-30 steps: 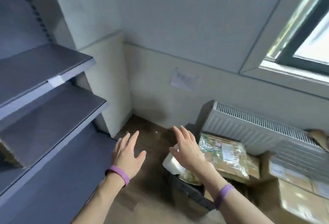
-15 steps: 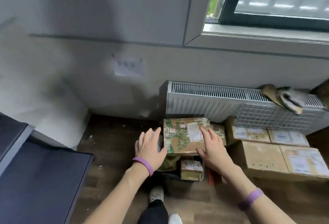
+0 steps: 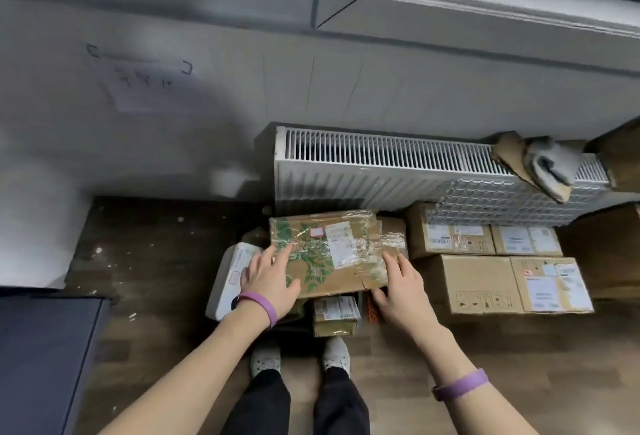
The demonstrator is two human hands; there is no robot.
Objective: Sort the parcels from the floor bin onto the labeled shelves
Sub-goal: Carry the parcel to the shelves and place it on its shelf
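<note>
The person is wearing a purple left wristband with a small dark part and a purple right wristband. The person is also wearing black trousers and white shoes with little dark marks.

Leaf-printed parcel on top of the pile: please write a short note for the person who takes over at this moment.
Left hand: open, fingers straight on the left edge of the leaf-printed parcel.
Right hand: open, on its right edge, thumb at the near corner.
A white parcel is at its left and a small parcel is below its near edge. The shelf is at lower left.
Done: top parcel reached, not yet gripped.
Left: grip, lift, read the label, shelve it; then the other parcels.
</note>
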